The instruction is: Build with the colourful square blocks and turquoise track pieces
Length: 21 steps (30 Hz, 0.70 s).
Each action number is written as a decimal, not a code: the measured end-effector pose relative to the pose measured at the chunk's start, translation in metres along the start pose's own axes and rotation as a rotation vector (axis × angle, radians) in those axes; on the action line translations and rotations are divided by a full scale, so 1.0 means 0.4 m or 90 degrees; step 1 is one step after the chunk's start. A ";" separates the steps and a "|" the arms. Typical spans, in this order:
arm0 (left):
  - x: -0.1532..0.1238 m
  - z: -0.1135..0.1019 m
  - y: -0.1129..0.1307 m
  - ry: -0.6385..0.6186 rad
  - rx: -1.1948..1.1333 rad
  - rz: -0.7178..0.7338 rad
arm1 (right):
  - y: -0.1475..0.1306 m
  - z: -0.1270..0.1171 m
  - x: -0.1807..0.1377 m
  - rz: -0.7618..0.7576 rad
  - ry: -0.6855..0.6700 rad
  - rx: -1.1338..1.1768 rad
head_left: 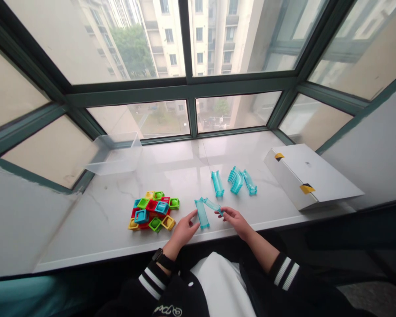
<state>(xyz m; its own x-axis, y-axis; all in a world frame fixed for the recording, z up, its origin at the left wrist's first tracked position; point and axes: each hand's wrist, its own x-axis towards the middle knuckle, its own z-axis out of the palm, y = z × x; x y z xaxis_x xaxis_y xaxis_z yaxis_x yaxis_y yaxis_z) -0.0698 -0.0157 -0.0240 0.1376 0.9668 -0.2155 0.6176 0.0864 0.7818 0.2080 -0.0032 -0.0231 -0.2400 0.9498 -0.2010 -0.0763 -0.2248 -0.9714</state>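
Two translucent teal toy track pieces lie before me on the white counter, meeting near their far ends. My left hand (185,230) is beside the left edge of the straight track piece (202,215), thumb and forefinger apart; whether it touches is hard to tell. Between the fingers of my right hand (236,221) is the near end of the slanted track piece (211,204). Farther back stand a straight teal piece (217,183), a curved teal piece (236,179) and another narrow teal piece (250,182). A pile of coloured blocks (152,205) sits left of my left hand.
A clear plastic bin (115,165) stands at the back left of the counter (95,233). To the right is a white box (312,176) with yellow-and-black tabs. Window frames (191,112) bound the counter's back, and its front edge runs just before my body.
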 end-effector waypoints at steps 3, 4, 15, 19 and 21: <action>0.005 -0.012 0.018 0.068 -0.057 0.017 | 0.010 -0.008 -0.006 0.012 -0.005 0.001; 0.007 -0.017 0.029 0.091 -0.079 0.022 | 0.010 -0.009 -0.009 0.009 -0.010 -0.001; 0.022 -0.032 0.123 0.074 -0.203 0.015 | -0.002 0.009 -0.024 -0.031 -0.108 -0.091; 0.017 -0.021 0.115 0.069 -0.232 0.032 | 0.012 0.009 -0.023 -0.024 -0.073 0.009; 0.017 -0.015 0.114 0.062 -0.262 0.037 | 0.012 0.006 -0.019 -0.027 -0.046 0.025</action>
<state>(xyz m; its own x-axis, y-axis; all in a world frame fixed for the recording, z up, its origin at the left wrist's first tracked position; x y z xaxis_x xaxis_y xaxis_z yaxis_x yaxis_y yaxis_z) -0.0454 -0.0036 0.0137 0.0773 0.9893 -0.1236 0.2481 0.1009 0.9635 0.2073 -0.0119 -0.0260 -0.3049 0.9408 -0.1481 -0.1261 -0.1940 -0.9729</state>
